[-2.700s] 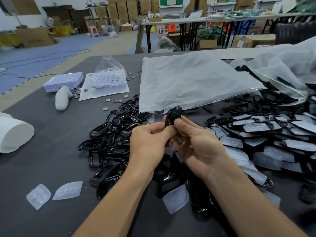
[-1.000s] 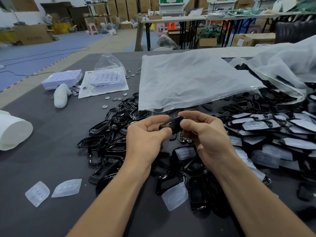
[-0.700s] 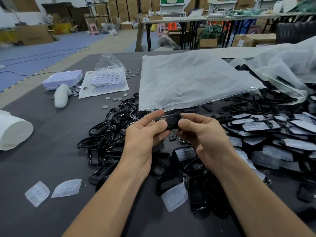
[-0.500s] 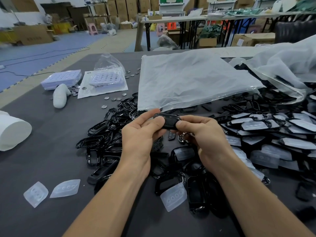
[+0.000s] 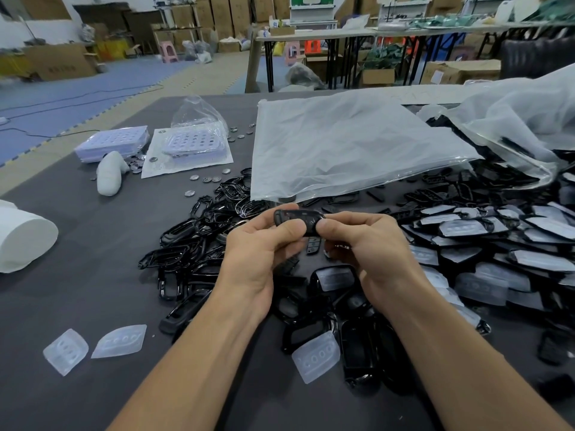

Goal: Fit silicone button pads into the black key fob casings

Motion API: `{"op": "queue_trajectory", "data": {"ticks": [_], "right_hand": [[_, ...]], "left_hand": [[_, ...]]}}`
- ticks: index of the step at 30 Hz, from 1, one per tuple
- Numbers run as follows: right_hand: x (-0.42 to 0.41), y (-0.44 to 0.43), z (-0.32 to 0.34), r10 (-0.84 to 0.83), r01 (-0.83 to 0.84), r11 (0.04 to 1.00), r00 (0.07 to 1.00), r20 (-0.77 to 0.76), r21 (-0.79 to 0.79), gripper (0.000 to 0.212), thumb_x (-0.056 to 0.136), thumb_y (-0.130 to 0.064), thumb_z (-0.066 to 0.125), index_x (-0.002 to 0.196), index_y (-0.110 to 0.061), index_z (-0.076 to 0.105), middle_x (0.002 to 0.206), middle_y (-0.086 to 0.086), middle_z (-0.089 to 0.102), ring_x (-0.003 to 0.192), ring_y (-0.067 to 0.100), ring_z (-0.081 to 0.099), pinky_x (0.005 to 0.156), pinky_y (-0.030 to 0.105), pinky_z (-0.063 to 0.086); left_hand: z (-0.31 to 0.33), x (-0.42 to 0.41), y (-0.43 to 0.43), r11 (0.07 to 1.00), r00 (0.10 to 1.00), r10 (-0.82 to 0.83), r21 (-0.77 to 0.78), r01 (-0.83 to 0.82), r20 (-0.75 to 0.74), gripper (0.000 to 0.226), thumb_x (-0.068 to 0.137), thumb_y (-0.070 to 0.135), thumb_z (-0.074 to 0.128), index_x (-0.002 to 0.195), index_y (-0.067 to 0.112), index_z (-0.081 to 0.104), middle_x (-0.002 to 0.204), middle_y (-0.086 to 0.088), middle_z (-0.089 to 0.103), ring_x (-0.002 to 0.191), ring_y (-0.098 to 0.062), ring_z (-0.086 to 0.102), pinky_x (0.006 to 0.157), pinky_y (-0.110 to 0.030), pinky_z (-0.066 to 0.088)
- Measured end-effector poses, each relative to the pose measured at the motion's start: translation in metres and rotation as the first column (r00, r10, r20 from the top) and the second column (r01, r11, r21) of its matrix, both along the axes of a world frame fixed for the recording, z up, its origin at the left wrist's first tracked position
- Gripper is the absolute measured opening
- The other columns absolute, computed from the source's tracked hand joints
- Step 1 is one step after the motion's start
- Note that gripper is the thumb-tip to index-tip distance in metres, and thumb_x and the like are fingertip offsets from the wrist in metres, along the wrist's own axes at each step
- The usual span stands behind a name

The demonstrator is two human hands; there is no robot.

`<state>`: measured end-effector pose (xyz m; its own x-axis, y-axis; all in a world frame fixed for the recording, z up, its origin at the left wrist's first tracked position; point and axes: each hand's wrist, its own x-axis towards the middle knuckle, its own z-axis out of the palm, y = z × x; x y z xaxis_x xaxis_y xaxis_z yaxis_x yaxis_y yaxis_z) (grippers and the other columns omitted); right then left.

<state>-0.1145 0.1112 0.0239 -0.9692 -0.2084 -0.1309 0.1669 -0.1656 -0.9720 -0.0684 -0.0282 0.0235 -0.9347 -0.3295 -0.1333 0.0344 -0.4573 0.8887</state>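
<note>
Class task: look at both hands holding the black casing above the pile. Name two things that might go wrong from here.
1. The casing is pinched only by fingertips of the left hand and right hand; it might slip into the pile of black casings and get lost.
2. Loose coin cells nearby might get knocked off.

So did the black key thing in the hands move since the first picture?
Yes. The black casing stood upright before; now it lies sideways, closer to the edge of the clear plastic bag.

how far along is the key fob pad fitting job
Done: a spread of casings with pads fitted lies on the right. In hand: left hand and right hand pinch one black casing. Left: a pile of empty casings and loose pads.
</note>
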Motion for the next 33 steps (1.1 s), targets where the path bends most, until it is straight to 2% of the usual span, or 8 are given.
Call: {"op": "queue_trajectory", "data": {"ticks": [8,13,16,19,25,28,30,33], "right_hand": [[-0.001,-0.002,-0.004,-0.063,0.097,0.976,0.983,-0.173,0.197,0.010,0.064,-0.029,0.088,0.072,-0.029,0.083,0.064,0.004,0.073,0.056,0.014,0.059,0.063,0.035,0.052],[-0.003,-0.001,-0.003,-0.055,0.055,0.998,0.998,-0.028,-0.001,0.020,0.076,-0.003,0.084,0.062,-0.017,0.080,0.059,0.001,0.065,0.055,0.012,0.051,0.060,0.025,0.046],[-0.001,0.002,-0.001,0.096,-0.082,0.981,0.993,0.073,-0.178,0.009,0.064,-0.006,0.082,0.061,-0.012,0.076,0.065,0.003,0.065,0.057,0.013,0.052,0.061,0.025,0.046],[0.001,0.005,0.003,0.202,-0.180,0.941,0.978,0.051,-0.287,0.006,0.057,-0.011,0.080,0.060,-0.013,0.075,0.066,0.003,0.063,0.056,0.012,0.052,0.056,0.021,0.048],[-0.002,0.003,0.000,-0.052,0.029,0.996,0.951,-0.304,-0.079,0.028,0.075,0.007,0.082,0.066,-0.020,0.081,0.066,0.001,0.073,0.062,0.012,0.066,0.065,0.023,0.054],[-0.005,0.010,0.000,-0.003,-0.008,1.000,0.887,-0.462,-0.023,0.024,0.071,0.003,0.083,0.071,-0.020,0.082,0.070,0.002,0.076,0.066,0.015,0.069,0.067,0.025,0.055],[-0.008,0.014,-0.001,0.036,0.003,0.997,0.852,-0.522,0.074,0.019,0.070,-0.001,0.083,0.072,-0.020,0.081,0.073,0.003,0.077,0.070,0.024,0.070,0.069,0.031,0.054],[-0.011,0.015,-0.003,0.045,0.064,0.984,0.816,-0.576,0.168,0.026,0.073,0.003,0.079,0.073,-0.023,0.082,0.079,-0.001,0.079,0.077,0.027,0.072,0.067,0.031,0.051]], "left_hand": [[0.003,0.003,0.003,0.991,0.995,0.097,-0.091,-0.098,-0.016,0.023,0.082,-0.009,0.073,0.079,0.014,0.079,0.082,-0.006,0.079,0.068,-0.012,0.072,0.064,-0.017,0.059],[0.004,0.002,0.000,0.992,0.996,0.084,-0.087,-0.086,-0.035,0.019,0.076,-0.006,0.077,0.079,0.012,0.079,0.079,-0.003,0.079,0.067,-0.011,0.073,0.063,-0.017,0.058],[0.006,0.001,-0.007,0.999,1.000,-0.025,0.040,0.025,-0.001,0.016,0.061,0.007,0.077,0.073,0.016,0.083,0.081,-0.004,0.078,0.064,-0.011,0.072,0.061,-0.018,0.058],[0.006,0.001,-0.011,0.993,0.995,-0.078,0.079,0.083,-0.055,0.015,0.060,0.008,0.074,0.071,0.015,0.082,0.076,-0.005,0.076,0.058,-0.012,0.069,0.060,-0.020,0.058],[0.006,0.002,-0.011,0.998,0.996,-0.059,0.007,0.060,-0.068,0.025,0.072,0.029,0.070,0.089,0.014,0.082,0.098,-0.008,0.079,0.082,-0.016,0.075,0.065,-0.024,0.060],[0.012,0.003,-0.012,0.981,0.986,-0.142,-0.121,0.152,0.089,0.050,0.095,0.046,0.052,0.103,0.004,0.078,0.099,-0.016,0.079,0.078,-0.020,0.077,0.057,-0.025,0.058],[0.013,0.003,-0.012,0.956,0.963,-0.197,-0.184,0.230,0.181,0.050,0.102,0.039,0.047,0.088,0.005,0.082,0.082,-0.018,0.078,0.061,-0.018,0.073,0.052,-0.023,0.057],[0.012,0.001,-0.012,0.958,0.962,-0.194,-0.174,0.228,0.193,0.036,0.093,0.006,0.055,0.071,0.010,0.083,0.071,-0.014,0.075,0.052,-0.013,0.069,0.049,-0.019,0.055]]}}
